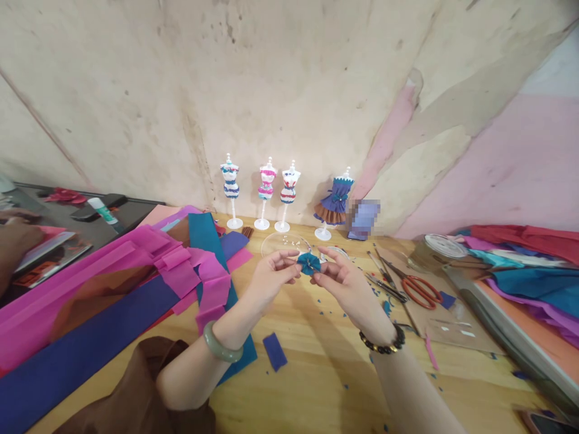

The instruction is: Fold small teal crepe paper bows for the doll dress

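Between my two hands is a small teal crepe-paper rosette (309, 263), held up over the wooden table. My left hand (277, 274) pinches its left edge with thumb and fingertips, a jade-coloured bangle on that wrist. On the opposite edge, my right hand (338, 274) grips the rosette the same way; a dark beaded bracelet circles this wrist. Behind the hands lies a clear round dish (271, 244) with small white bits. Farther back stands a mini dress form (338, 202) in a blue and brown ruffled paper dress.
Three mini dress forms (263, 190) stand by the wall. Crepe-paper strips (113, 277) cover the left side. Orange-handled scissors (420, 292) lie on cardboard at right, near a tape roll (446, 246). A blue paper piece (275, 352) lies in front. Another person's hand (18, 241) is far left.
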Motion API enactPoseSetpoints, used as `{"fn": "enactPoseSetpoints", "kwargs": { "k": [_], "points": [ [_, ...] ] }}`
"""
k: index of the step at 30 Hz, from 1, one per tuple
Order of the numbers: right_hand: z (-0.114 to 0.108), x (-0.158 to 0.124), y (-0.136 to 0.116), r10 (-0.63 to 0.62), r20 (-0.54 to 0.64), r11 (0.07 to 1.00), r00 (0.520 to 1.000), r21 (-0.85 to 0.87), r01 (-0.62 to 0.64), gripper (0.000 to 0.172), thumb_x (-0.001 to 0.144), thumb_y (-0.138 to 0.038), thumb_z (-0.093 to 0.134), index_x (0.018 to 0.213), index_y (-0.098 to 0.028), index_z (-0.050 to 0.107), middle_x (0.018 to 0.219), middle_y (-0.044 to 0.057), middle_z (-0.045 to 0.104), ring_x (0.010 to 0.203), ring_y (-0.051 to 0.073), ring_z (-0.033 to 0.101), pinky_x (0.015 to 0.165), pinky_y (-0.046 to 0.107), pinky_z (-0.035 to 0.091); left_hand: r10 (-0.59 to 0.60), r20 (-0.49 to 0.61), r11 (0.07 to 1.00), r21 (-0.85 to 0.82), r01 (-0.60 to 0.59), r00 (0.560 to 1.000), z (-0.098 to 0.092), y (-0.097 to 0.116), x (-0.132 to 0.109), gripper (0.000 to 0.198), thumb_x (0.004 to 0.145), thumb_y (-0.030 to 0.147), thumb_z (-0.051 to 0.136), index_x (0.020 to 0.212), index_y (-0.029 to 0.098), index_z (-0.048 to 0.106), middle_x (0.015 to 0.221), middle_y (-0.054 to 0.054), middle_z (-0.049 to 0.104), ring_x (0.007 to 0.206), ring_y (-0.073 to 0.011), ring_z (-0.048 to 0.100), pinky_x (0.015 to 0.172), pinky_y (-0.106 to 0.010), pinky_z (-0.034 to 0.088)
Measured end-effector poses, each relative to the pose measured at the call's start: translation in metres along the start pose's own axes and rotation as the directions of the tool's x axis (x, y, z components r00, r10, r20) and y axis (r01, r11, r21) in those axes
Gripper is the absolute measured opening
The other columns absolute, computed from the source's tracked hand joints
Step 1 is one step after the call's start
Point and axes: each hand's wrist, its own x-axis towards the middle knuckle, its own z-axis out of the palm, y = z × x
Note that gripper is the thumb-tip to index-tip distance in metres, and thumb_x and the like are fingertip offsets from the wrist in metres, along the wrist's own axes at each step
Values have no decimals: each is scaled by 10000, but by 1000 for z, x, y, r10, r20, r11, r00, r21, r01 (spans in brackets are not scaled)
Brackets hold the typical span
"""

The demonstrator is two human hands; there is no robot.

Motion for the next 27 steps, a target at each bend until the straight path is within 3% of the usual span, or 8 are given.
{"fn": "enactPoseSetpoints", "kwargs": {
  "k": [4, 9, 13, 18, 23, 27],
  "points": [
    [-2, 0, 0, -47, -14, 998, 999, -46, 46, 570, 726, -316, 676, 1237, -203, 449, 716, -35, 637, 731, 180, 642, 755, 367, 486, 14, 19, 1000, 18, -14, 1000, -3, 0, 1, 352, 668, 228, 739, 1009, 180, 665, 713, 4, 650, 661, -105, 593, 629, -230, 433],
    [2, -2, -2, 33, 58, 999, 998, 17, -34, 614, 741, -338, 677, 1282, -200, 422, 838, 18, 686, 767, 185, 657, 802, 396, 493, 10, 38, 1000, 28, -11, 999, -1, 3, -2, 357, 669, 248, 744, 1009, 171, 671, 725, -6, 652, 667, -113, 589, 647, -246, 434],
    [2, -2, -2, 26, 62, 999, 998, 21, -27, 612, 721, -297, 684, 1274, -205, 438, 842, 16, 689, 752, 179, 645, 799, 398, 495, 3, 37, 999, 39, -4, 999, 0, 5, -2, 371, 646, 253, 760, 996, 163, 675, 737, -13, 652, 652, -114, 581, 647, -254, 435],
    [-1, -2, -3, -18, 30, 999, 999, -48, 19, 599, 728, -275, 643, 1279, -189, 423, 715, -26, 639, 725, 180, 629, 754, 370, 481, 8, 58, 999, 49, -11, 998, -3, 7, -1, 349, 665, 245, 743, 996, 162, 668, 763, -19, 656, 659, -113, 584, 650, -253, 442],
    [3, -3, -4, -86, 14, 989, 996, -118, 87, 539, 736, -264, 611, 1243, -189, 448, 706, -31, 621, 707, 174, 618, 708, 342, 480, -41, 152, 998, 59, 32, 987, -1, 9, -5, 470, 650, 256, 768, 1097, 182, 644, 864, -50, 680, 749, -144, 607, 658, -258, 452],
    [8, -5, -4, -92, 27, 976, 995, -194, 95, 535, 748, -259, 603, 1259, -188, 462, 740, -11, 634, 723, 178, 616, 693, 329, 483, -46, 128, 998, 46, 40, 991, 1, 9, -6, 501, 644, 289, 782, 1114, 189, 637, 910, -62, 685, 779, -156, 615, 660, -263, 458]
  ]
}}
